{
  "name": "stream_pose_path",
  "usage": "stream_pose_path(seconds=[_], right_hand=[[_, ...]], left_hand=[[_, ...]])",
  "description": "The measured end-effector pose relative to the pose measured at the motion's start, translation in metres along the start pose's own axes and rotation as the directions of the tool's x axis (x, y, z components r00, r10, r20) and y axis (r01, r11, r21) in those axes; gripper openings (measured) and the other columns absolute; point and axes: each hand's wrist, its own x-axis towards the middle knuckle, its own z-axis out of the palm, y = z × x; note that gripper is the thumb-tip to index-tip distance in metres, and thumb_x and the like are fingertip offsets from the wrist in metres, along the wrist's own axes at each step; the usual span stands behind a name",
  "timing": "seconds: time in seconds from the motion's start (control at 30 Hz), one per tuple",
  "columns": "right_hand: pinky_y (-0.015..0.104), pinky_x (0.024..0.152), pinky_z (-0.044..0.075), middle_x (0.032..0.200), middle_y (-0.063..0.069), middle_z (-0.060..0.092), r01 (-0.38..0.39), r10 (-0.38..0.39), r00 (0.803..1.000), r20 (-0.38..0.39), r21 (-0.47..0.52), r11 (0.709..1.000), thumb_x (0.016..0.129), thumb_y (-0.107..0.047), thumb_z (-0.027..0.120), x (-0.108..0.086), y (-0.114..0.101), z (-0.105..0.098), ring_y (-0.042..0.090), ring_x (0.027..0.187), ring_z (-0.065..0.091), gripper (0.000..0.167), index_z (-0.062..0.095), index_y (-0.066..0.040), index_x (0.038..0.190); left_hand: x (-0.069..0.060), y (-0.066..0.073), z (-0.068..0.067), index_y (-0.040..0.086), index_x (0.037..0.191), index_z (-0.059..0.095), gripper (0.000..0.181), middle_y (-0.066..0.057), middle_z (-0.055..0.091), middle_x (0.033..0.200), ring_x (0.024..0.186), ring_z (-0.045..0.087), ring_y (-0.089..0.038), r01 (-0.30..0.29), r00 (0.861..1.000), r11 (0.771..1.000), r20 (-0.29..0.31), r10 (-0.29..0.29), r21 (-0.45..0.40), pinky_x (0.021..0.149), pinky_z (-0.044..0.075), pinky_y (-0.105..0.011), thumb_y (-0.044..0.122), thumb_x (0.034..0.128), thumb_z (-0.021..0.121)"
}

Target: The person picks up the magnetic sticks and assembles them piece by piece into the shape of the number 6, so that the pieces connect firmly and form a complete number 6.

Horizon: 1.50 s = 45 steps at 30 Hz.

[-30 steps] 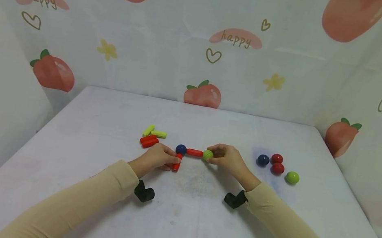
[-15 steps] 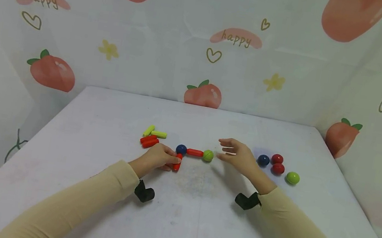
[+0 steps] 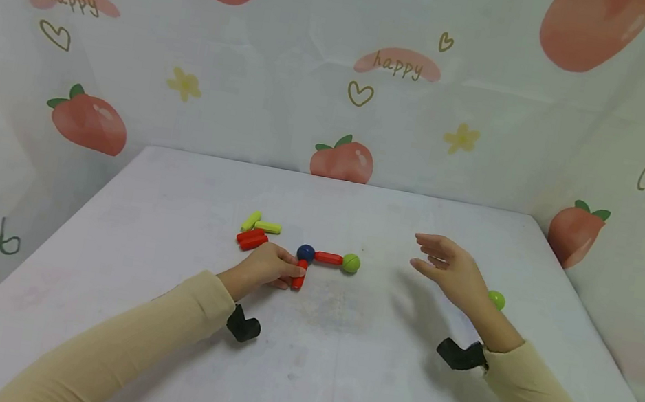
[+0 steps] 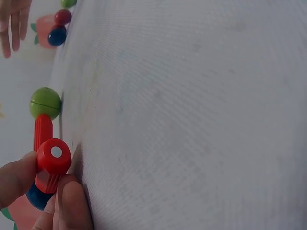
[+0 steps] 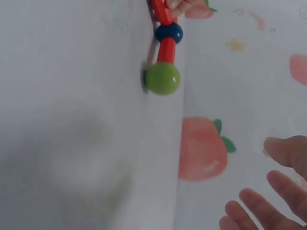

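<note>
My left hand (image 3: 266, 263) pinches a short red rod (image 4: 53, 163) between thumb and fingers; its near end carries a pale round spot. The rod's far end meets a dark blue ball (image 3: 306, 253). From that ball a second red rod (image 3: 328, 258) runs right to a grooved green ball (image 3: 351, 263), so the pieces form a corner on the table. My right hand (image 3: 455, 273) is raised over the table, right of the green ball and apart from it. Its fingers are spread and hold nothing, as the right wrist view also shows.
Two yellow rods (image 3: 268, 227) and two red rods (image 3: 252, 239) lie behind my left hand. On the right, another green ball (image 3: 496, 299) is partly covered by my right arm. A red ball (image 4: 63, 17) and a blue ball (image 4: 57, 36) appear in the left wrist view.
My right hand has let go of the grooved green ball and moved right and up, now blocking the loose red and blue balls from the head view. The left hand stays put.
</note>
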Motion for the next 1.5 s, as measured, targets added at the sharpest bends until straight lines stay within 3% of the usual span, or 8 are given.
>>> stream_pose_path(seconds=[0.13, 0.4, 0.47, 0.63, 0.73, 0.87, 1.0, 1.5], right_hand=[[0.037, 0.098, 0.044, 0.134, 0.015, 0.054, -0.015, 0.013, 0.999, -0.044, -0.039, 0.999, 0.087, -0.033, 0.064, -0.010, 0.008, -0.014, 0.031, 0.121, 0.054, 0.050, 0.051, -0.011, 0.130], [0.004, 0.079, 0.043, 0.133, 0.017, 0.054, -0.102, 0.096, 0.992, -0.080, -0.069, 0.992, 0.089, -0.041, 0.059, -0.029, 0.029, -0.036, 0.034, 0.121, 0.053, 0.052, 0.049, -0.012, 0.132], [0.004, 0.079, 0.042, 0.131, 0.018, 0.055, -0.098, 0.090, 0.991, -0.096, -0.081, 0.992, 0.090, -0.040, 0.059, -0.033, 0.035, -0.040, 0.027, 0.118, 0.056, 0.051, 0.049, -0.011, 0.132], [-0.001, 0.078, 0.038, 0.128, 0.021, 0.056, -0.094, 0.079, 0.988, -0.136, -0.102, 0.990, 0.090, -0.035, 0.061, -0.044, 0.051, -0.047, -0.017, 0.098, 0.048, 0.050, 0.050, -0.008, 0.131], [-0.003, 0.075, 0.036, 0.130, 0.023, 0.053, -0.134, 0.117, 0.984, -0.137, -0.117, 0.984, 0.090, -0.037, 0.060, -0.049, 0.059, -0.050, -0.009, 0.103, 0.053, 0.053, 0.049, -0.006, 0.132], [0.019, 0.088, 0.049, 0.135, 0.024, 0.048, -0.203, 0.187, 0.975, -0.120, -0.135, 0.970, 0.091, -0.040, 0.057, -0.054, 0.066, -0.053, 0.035, 0.121, 0.050, 0.057, 0.046, -0.003, 0.134], [0.055, 0.095, 0.040, 0.136, 0.027, 0.047, -0.241, 0.223, 0.966, -0.127, -0.150, 0.959, 0.091, -0.040, 0.056, -0.057, 0.072, -0.055, 0.046, 0.122, 0.045, 0.058, 0.046, -0.003, 0.134], [0.062, 0.095, 0.035, 0.132, 0.032, 0.047, -0.285, 0.273, 0.957, -0.100, -0.140, 0.948, 0.092, -0.036, 0.056, -0.061, 0.087, -0.061, 0.048, 0.122, 0.042, 0.057, 0.046, 0.003, 0.132]], left_hand=[[-0.001, 0.000, 0.000, 0.002, 0.107, 0.064, 0.034, -0.007, 0.068, 0.091, 0.073, 0.062, -0.013, -0.003, 1.000, 1.000, 0.002, 0.003, -0.006, 0.065, 0.054, -0.019, 0.021, 0.0805, 0.073], [-0.003, 0.002, 0.000, 0.003, 0.106, 0.064, 0.033, -0.007, 0.068, 0.091, 0.069, 0.061, -0.011, -0.004, 1.000, 1.000, -0.003, 0.004, 0.001, 0.063, 0.053, -0.018, 0.021, 0.0805, 0.073], [-0.003, 0.003, 0.000, 0.003, 0.107, 0.064, 0.033, -0.007, 0.067, 0.091, 0.068, 0.061, -0.011, -0.003, 1.000, 1.000, -0.007, 0.003, 0.009, 0.063, 0.053, -0.018, 0.021, 0.0806, 0.073], [-0.004, 0.004, 0.001, 0.004, 0.106, 0.064, 0.033, -0.007, 0.067, 0.091, 0.065, 0.061, -0.010, 0.006, 1.000, 1.000, -0.015, -0.005, 0.009, 0.063, 0.053, -0.018, 0.021, 0.0803, 0.073], [-0.004, 0.004, 0.001, 0.004, 0.106, 0.065, 0.032, -0.006, 0.067, 0.090, 0.065, 0.061, -0.010, 0.008, 1.000, 1.000, -0.014, -0.008, 0.002, 0.062, 0.053, -0.018, 0.021, 0.0799, 0.074], [-0.003, 0.004, 0.002, 0.005, 0.105, 0.065, 0.031, -0.006, 0.066, 0.089, 0.065, 0.060, -0.010, 0.010, 1.000, 1.000, -0.014, -0.010, 0.000, 0.062, 0.052, -0.017, 0.021, 0.0803, 0.073], [-0.003, 0.004, 0.002, 0.004, 0.104, 0.065, 0.030, -0.005, 0.066, 0.088, 0.062, 0.059, -0.010, 0.009, 1.000, 1.000, -0.020, -0.009, -0.004, 0.060, 0.052, -0.017, 0.020, 0.0797, 0.074], [-0.005, 0.003, 0.001, 0.004, 0.104, 0.065, 0.030, -0.006, 0.067, 0.087, 0.064, 0.059, -0.010, 0.004, 1.000, 1.000, -0.017, -0.004, 0.003, 0.061, 0.052, -0.016, 0.021, 0.0802, 0.073]])
